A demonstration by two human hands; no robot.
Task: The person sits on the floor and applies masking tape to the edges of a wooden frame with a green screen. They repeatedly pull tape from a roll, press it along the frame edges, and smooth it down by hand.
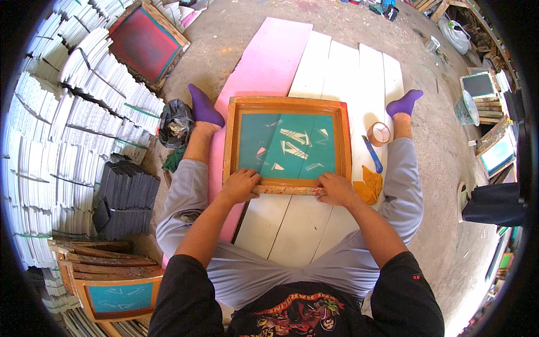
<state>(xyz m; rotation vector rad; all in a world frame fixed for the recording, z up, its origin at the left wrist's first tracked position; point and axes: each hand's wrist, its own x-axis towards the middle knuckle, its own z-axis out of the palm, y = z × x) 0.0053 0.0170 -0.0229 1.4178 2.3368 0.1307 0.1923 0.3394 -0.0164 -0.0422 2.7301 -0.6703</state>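
Note:
A wooden-framed printing screen (343, 147) lies across white and pink boards between my outstretched legs. Its green mesh (320, 163) carries pale angular shapes, several of them striped or triangular. My left hand (241, 185) is closed around the near left corner of the frame. At the near right corner, my right hand (337, 189) grips the same rail, thumb on its front edge. Right of the screen lie a roll of brown tape (379, 133), a blue utility knife (373, 155) and a mustard-yellow cloth (369, 186).
Bundled white stacks (84, 112) fill the left side, beside a dark stack (126, 196). A black plastic bag (175, 121) sits by my left foot. A red-meshed screen (147, 42) leans behind it. More framed screens (120, 297) stand at lower left.

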